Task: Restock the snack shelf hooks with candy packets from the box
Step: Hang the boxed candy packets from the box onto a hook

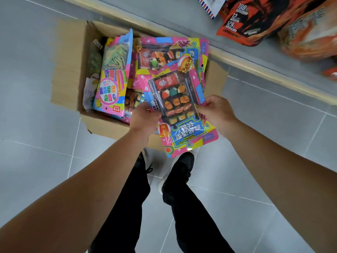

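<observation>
Head view: 2 legs in black trousers [182,207] nearest. Above them, left hand [144,117] and right hand [217,114] pinching 1 candy packet [179,110] by its side edges, over the open box [73,73] of more packets. Judged: pick-up step. Next: carry to shelf [273,70], hang hole over hook.

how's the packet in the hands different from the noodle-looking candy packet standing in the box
The held packet is gripped by the left hand and right hand above the cardboard box; the rope candy packet is inside it, leaning among other packets. The held packet's window shows small food-shaped pieces in rows; the rope candy packet's shows tangled green and yellow strands. Both are glossy, pink-bordered and multicoloured.
</observation>
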The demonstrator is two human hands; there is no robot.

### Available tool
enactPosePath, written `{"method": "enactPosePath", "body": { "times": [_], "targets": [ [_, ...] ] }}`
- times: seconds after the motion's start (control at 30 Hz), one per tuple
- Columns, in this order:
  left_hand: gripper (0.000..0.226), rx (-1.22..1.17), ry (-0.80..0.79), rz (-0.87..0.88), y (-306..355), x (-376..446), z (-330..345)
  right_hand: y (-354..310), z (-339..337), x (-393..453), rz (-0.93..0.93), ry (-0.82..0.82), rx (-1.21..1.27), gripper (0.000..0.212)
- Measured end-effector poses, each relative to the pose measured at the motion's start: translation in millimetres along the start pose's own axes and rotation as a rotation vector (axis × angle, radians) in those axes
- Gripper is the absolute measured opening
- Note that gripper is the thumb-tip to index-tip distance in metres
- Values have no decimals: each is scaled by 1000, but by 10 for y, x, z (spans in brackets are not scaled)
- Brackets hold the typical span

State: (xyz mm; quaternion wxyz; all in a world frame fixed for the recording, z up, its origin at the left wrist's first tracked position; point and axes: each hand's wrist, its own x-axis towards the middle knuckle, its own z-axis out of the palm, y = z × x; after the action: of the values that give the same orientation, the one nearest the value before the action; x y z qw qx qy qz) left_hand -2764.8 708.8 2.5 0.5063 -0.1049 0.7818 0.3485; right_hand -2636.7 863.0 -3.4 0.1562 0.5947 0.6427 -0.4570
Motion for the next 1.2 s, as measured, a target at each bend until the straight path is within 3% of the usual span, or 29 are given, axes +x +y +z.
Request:
{"method": "enactPosePath", "body": {
  "times": [0.13, 0.27, 0.4, 0.53, 0.63, 0.73, 0.83, 0.93, 1.07, 1.13, 1.2],
  "targets": [
    [33, -27, -58, 33, 299, -430, -231, -210, -298, -453, -11, -21, 92, 14],
    [24, 17, -78, 140, 714, -1039, -555, -567, -708, -1130, -53, -8, 174, 13],
    [35, 75, -94, 238, 1084, -1643, -895, -837, -1079, -1807, -89, 55, 202, 14],
    [16, 110, -115, 380, 1588, -2586, -1285, -1118, -1525, -2583, -143, 192, 246, 12],
    [17, 101, -185, 438, 1851, -3124, -1498, -1318, -1753, -3035, -152, 195, 318, 10],
    [5, 83, -268, 461, 2067, -3637, -1698, -1525, -2051, -3465, -242, 222, 348, 17],
    [22, 25, -241, 474, 2218, -4084, -1870, -1735, -2452, -3879, -405, 296, 189, 14],
    [9, -176, -105, 479, 2385, -4364, -2003, -1851, -2814, -4162, -503, 396, -48, 14],
    [21, -197, -54, 627, 2672, -4924, -1991, -1873, -3192, -4554, -576, 448, -246, 6],
    [24, 37, -79, 794, 2773, -5234, -1862, -1868, -3282, -4741, -590, 491, -381, 5],
    [42, 497, -97, 973, 2797, -5581, -1680, -1839, -3339, -4996, -629, 520, -550, 11]
  ]
}}
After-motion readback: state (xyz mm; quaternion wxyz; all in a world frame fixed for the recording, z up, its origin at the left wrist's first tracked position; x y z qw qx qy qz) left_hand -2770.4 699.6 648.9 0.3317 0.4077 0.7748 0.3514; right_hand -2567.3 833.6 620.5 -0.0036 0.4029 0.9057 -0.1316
